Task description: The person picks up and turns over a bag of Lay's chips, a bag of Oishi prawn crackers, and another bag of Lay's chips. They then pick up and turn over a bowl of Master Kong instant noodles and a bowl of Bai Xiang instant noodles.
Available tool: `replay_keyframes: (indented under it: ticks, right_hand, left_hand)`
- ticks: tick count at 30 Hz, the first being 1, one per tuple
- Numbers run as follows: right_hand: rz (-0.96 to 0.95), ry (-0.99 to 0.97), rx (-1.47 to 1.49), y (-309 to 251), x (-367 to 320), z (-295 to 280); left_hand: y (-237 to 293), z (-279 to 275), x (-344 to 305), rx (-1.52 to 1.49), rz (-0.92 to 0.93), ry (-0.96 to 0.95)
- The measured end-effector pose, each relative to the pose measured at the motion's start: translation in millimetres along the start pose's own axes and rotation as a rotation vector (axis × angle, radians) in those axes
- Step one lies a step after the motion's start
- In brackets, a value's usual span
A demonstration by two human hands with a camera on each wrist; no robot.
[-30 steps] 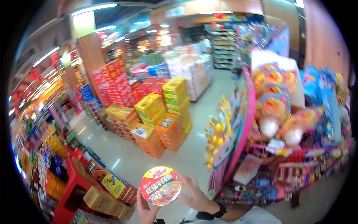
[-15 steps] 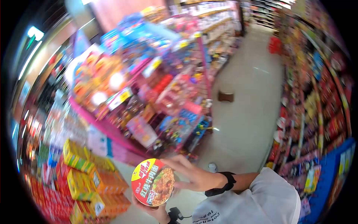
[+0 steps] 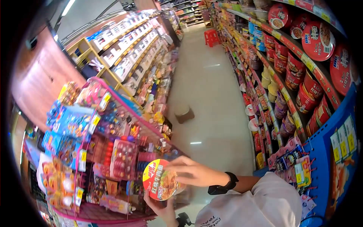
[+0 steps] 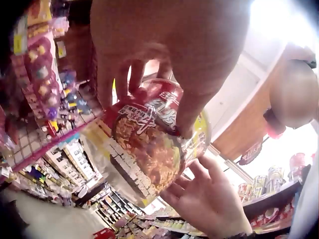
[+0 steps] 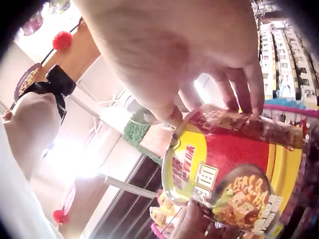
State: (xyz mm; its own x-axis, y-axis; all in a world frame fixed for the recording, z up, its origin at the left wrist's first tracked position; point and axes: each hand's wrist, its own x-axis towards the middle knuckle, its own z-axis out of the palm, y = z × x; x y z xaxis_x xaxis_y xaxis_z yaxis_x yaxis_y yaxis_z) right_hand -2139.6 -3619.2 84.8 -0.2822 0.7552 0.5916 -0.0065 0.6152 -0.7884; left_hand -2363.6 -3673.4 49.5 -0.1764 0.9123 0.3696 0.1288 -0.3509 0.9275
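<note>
A round instant noodle bowl (image 3: 160,180) with a red and yellow lid is held up in front of the body, its lid facing the head camera. My left hand (image 3: 162,206) grips it from below and the side, thumb at the lid's edge. Across the upper right of the bowl lies my right hand (image 3: 193,172), its fingers over the lid's edge. In the left wrist view the bowl (image 4: 154,139) sits between both hands. The right wrist view shows the bowl's printed side (image 5: 239,169), with right-hand fingers (image 5: 239,92) along its rim.
A pink wire rack (image 3: 140,123) of toys and sweets stands at the left. Shelves of noodle bowls (image 3: 297,72) line the right, beside a blue display panel (image 3: 332,132). On the aisle floor (image 3: 211,94) are a brown stool (image 3: 184,114) and red stool (image 3: 211,38).
The view has swung right, from stacked cartons to the aisle between shelves. The bowl has stayed in my hands, and my right hand has come further over its lid.
</note>
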Motion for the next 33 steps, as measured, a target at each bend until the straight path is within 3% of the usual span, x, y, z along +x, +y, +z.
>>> replay_keyframes:
  ticks: [2,15,23,28,33]
  right_hand:
    - [-0.008,0.045,-0.051,25.2,2.4,-29.6]
    - [0.254,0.245,-0.14,56.1,13.4,-196.6]
    - [0.365,0.334,-0.445,90.3,38.6,-243.4]
    - [0.608,0.485,-0.466,111.9,91.4,-268.4]
    - [0.49,0.538,-0.644,150.5,147.0,-296.6]
  left_hand:
    - [-4.8,29.1,20.1,0.187,0.048,-0.064]
    - [-26.1,208.0,137.5,0.097,0.216,-0.431]
    - [-84.8,283.8,219.4,-0.064,0.138,-0.607]
    - [-112.0,336.9,294.3,-0.089,0.237,-0.687]
    - [-124.5,379.5,383.1,-0.082,0.325,-0.757]
